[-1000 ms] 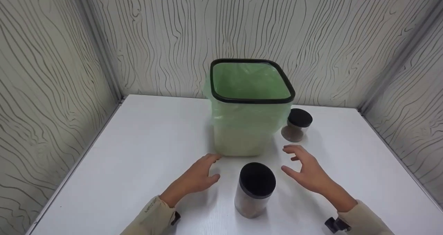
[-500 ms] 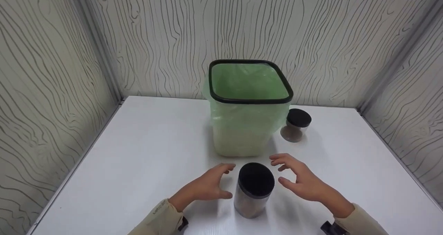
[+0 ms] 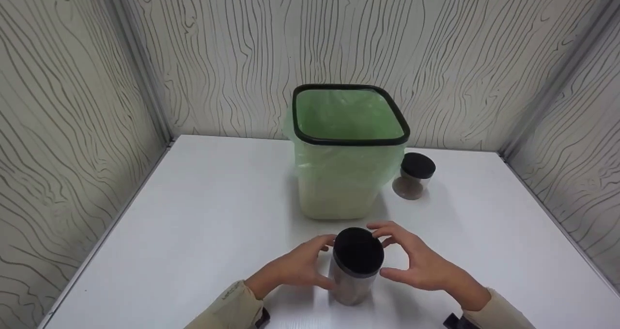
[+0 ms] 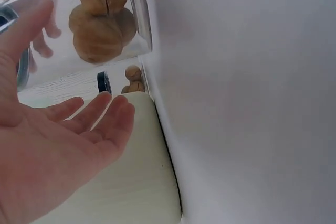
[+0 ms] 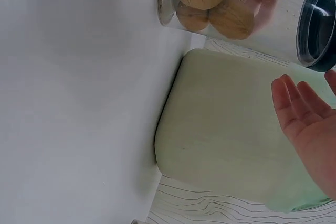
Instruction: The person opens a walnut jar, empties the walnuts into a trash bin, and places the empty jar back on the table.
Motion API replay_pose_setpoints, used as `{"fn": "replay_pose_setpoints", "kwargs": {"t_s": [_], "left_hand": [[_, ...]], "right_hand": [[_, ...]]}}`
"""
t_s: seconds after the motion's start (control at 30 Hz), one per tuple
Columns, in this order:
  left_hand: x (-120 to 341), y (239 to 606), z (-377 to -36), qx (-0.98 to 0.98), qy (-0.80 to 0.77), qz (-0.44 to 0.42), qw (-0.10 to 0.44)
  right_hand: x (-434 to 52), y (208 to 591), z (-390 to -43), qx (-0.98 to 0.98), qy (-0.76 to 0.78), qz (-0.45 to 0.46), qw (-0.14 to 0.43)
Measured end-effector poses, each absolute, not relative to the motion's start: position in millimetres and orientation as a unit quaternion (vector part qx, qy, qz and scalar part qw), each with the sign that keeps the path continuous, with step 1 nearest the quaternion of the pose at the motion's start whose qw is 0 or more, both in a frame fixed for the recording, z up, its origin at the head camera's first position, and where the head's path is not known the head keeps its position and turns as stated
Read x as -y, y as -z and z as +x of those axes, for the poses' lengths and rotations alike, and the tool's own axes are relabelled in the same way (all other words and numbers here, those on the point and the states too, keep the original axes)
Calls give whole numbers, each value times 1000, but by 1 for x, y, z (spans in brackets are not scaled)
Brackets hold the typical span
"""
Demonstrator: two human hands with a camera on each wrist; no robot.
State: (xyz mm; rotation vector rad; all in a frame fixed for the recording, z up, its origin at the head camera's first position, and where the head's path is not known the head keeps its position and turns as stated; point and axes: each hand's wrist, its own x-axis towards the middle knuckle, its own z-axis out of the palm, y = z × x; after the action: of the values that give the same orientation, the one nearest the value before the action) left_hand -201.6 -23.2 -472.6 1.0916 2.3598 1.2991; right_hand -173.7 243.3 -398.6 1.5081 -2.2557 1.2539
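A clear jar point(image 3: 357, 266) with a black lid point(image 3: 358, 250) stands on the white table point(image 3: 203, 212) near the front edge. Walnuts show through its wall point(image 4: 97, 22) point(image 5: 215, 1). My left hand point(image 3: 302, 266) cups its left side and my right hand point(image 3: 421, 266) cups its right side. The fingers of both reach round the lid. In the left wrist view my left hand's point(image 4: 58, 145) fingers lie almost straight, thumb along the glass. In the right wrist view my right hand's fingers point(image 5: 296, 103) are straight, just off the jar. I cannot tell if either hand grips.
A bin point(image 3: 348, 149) with a black rim and green liner stands just behind the jar, against the back wall. A second, smaller black-lidded jar point(image 3: 413, 175) sits to its right. Patterned walls close off three sides.
Both hands have moved inward from either side, from well apart to cupped close around the near jar. The jar, the bin and the far jar have not moved.
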Motion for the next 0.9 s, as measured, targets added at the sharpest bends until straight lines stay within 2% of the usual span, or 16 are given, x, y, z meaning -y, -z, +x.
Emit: {"fn": "replay_pose_setpoints", "kwargs": {"t_s": [0.17, 0.4, 0.7, 0.9], "left_hand": [[15, 473, -201, -790, -442, 406, 125], [4, 472, -197, -799, -450, 362, 167], [1, 471, -194, -813, -444, 346, 149], [3, 466, -194, -806, -460, 336, 159]], "right_hand": [[-239, 397, -173, 756, -410, 504, 81], [-234, 398, -172, 768, -401, 493, 84], [-236, 399, -171, 774, -398, 488, 71], [-237, 397, -169, 769, -419, 477, 70]]}}
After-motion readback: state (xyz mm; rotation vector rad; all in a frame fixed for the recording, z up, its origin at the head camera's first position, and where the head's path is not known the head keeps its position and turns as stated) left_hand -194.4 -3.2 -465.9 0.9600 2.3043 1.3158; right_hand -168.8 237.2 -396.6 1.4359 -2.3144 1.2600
